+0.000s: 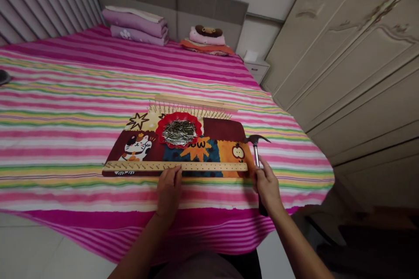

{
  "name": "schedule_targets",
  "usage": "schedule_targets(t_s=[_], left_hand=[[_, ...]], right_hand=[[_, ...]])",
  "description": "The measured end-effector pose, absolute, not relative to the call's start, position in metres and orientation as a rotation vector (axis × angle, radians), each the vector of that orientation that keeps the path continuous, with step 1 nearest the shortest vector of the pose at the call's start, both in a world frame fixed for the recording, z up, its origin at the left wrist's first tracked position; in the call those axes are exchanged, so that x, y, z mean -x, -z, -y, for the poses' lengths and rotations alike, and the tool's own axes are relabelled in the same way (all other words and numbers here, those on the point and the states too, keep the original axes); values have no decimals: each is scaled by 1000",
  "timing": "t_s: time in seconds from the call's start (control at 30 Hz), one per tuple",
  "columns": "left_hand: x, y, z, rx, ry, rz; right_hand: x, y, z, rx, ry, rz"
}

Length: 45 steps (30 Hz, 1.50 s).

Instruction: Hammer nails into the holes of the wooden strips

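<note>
My right hand [267, 183] is wrapped around the handle of a claw hammer [256, 150], its dark head up beside the right edge of a patterned mat [225, 130]. Along the mat's near edge lies a narrow wooden strip [209, 166] with a row of holes or dots. Several nails [140, 165] stand tilted in the strip's left part. At the strip's middle, where the nails end, my left hand [168, 189] has its fingers pinched together; anything between the fingertips is hidden. A red scalloped bowl [160, 134] full of loose nails [180, 132] sits on the mat.
Behind the bowl lie more wooden strips [193, 100] bristling with nails. Everything rests on a bed with a striped sheet [59, 139]. Folded purple bedding [139, 24] and a pillow stack [207, 39] are by the headboard. A wardrobe [353, 52] stands to the right.
</note>
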State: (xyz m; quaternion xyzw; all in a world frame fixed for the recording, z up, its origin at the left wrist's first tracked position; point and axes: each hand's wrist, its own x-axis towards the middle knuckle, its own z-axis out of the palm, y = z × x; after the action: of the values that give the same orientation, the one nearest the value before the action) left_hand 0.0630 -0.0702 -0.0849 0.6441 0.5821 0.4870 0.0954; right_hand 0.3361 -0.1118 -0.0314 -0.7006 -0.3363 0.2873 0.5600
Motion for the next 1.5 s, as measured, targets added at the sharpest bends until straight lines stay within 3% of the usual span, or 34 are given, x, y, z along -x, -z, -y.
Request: schedule_targets(t_s=[0.17,0.33,0.67,0.93,1.07,1.2,1.5], left_hand=[[-46,59,72,-2069,-1489,-1692],[-26,20,29,-2192,-1322,-1861],[-38,-2,-67,-2347,-40,-2048],[-46,-13,-79,-2399,184,-1987],[-25,-12,-81,-2528,124,-1762],[-2,-8,-84,-2465,-200,-1593],[2,-16,-69,-1590,-697,-1489]], right_hand=[[-358,63,103,1447,-959,320],[-356,74,104,1351,-958,291],[-357,78,105,1335,-971,296],[-356,79,105,1330,-964,278],[-356,80,106,1319,-958,279],[-355,80,106,1322,-942,274],[-353,80,106,1322,-924,266]])
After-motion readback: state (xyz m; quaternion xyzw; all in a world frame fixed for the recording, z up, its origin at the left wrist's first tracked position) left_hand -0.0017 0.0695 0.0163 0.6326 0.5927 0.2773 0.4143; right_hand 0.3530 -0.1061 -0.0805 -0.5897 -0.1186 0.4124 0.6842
